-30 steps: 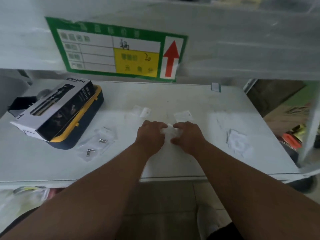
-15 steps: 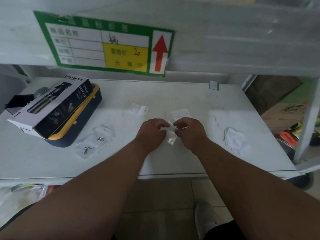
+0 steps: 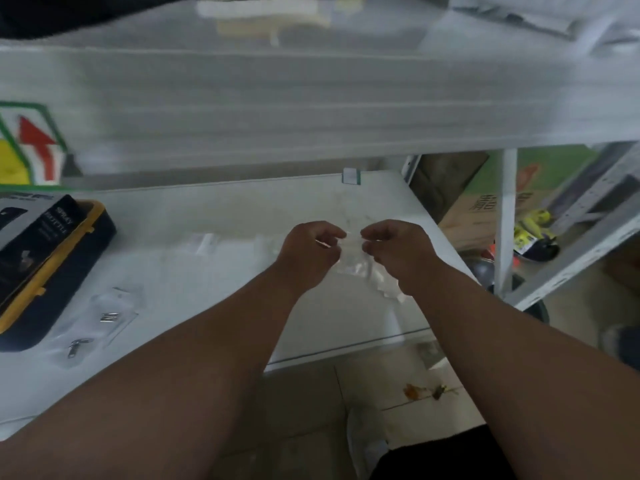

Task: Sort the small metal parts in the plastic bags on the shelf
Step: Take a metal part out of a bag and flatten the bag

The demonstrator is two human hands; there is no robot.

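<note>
My left hand (image 3: pixel 308 251) and my right hand (image 3: pixel 398 251) are raised over the white shelf (image 3: pixel 207 271), and together they pinch the top of a small clear plastic bag (image 3: pixel 353 261) that hangs between them. What the bag holds is too blurred to tell. On the shelf at the left lie clear bags with small metal parts (image 3: pixel 100 323) inside. Two more small bags (image 3: pixel 204 242) lie flat toward the back, left of my hands. A heap of empty-looking bags (image 3: pixel 389 289) shows just under my right wrist.
A black and yellow case with a grey box on top (image 3: pixel 45 258) stands at the far left. An upper shelf with a green price label (image 3: pixel 31 147) hangs low overhead. The shelf's right edge drops to a floor with cardboard boxes (image 3: pixel 485 202) and a white post (image 3: pixel 504 220).
Both hands have lifted the small bag off the shelf and hold it higher. The view has swung to the right, so the case and label now sit at the left edge.
</note>
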